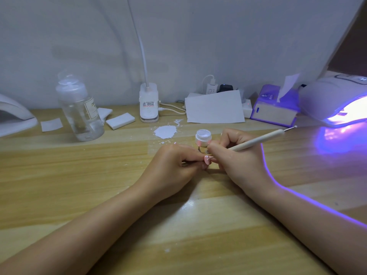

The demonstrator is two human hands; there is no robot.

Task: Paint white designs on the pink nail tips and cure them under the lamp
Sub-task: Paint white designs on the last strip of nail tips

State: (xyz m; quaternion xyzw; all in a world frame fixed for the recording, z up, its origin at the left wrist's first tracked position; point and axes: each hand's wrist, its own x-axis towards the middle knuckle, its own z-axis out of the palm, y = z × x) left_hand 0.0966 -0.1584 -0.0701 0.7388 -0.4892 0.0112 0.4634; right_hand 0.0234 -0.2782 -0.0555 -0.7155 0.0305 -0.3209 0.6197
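Your left hand point(174, 165) pinches one pink nail tip with white marks point(207, 159) in curled fingers over the wooden tabletop point(79, 175); your right hand point(236, 161) grips one long white dotting tool point(264, 138). Just behind them stands one small open white jar point(203, 137) holding white gel — and one glowing purple curing lamp point(335, 100) sits far right. One clear plastic bottle point(79, 110) stands left.

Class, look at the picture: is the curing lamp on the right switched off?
No. The lamp glows violet from its opening and throws purple light across the table beside it.
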